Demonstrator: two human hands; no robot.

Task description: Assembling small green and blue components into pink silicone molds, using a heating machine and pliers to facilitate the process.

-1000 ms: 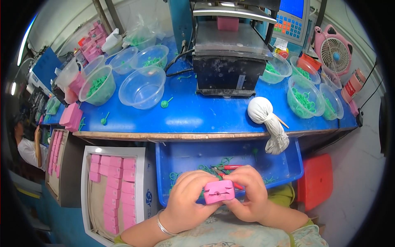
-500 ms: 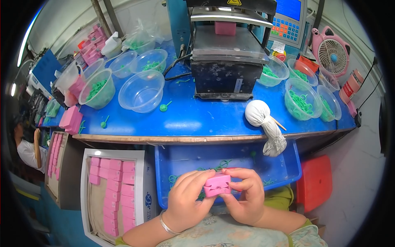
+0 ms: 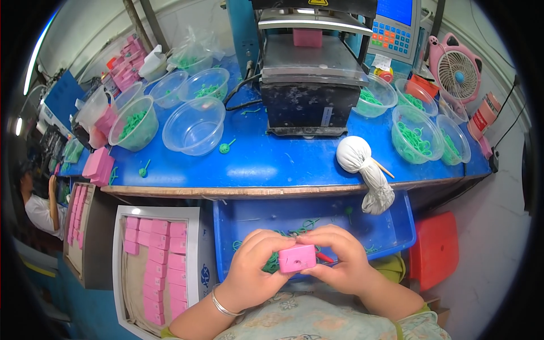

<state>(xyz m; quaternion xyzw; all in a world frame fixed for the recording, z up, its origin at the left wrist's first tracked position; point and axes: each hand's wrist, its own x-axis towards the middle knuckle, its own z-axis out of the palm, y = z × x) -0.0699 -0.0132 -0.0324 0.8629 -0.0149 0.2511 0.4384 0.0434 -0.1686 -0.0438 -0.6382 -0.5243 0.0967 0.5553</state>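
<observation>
A small pink block (image 3: 297, 259) with a small round hole in its face is held between both my hands, above the front of a blue tray (image 3: 396, 235). My left hand (image 3: 249, 275) is closed on its left side, fingers along the top and thumb below. From the other side my right hand (image 3: 347, 265) grips it with fingers and thumb. A thin red thing (image 3: 324, 257) shows under my right fingers; its kind is mostly hidden. Green looped rubbery pieces (image 3: 272, 263) lie in the tray behind and beside my hands.
Left of the tray stands a white-edged box (image 3: 199, 241) holding rows of pink blocks. On the blue table (image 3: 255, 164) are a press machine (image 3: 309, 107), a white cloth bundle (image 3: 354, 154) and clear bowls (image 3: 195, 127), several with green pieces. A red stool (image 3: 435, 246) stands at right.
The pink block has come slightly lower and nearer me. Its notched, gapped side showed before; now a flat face with a small hole shows, and my fingers have shifted around it.
</observation>
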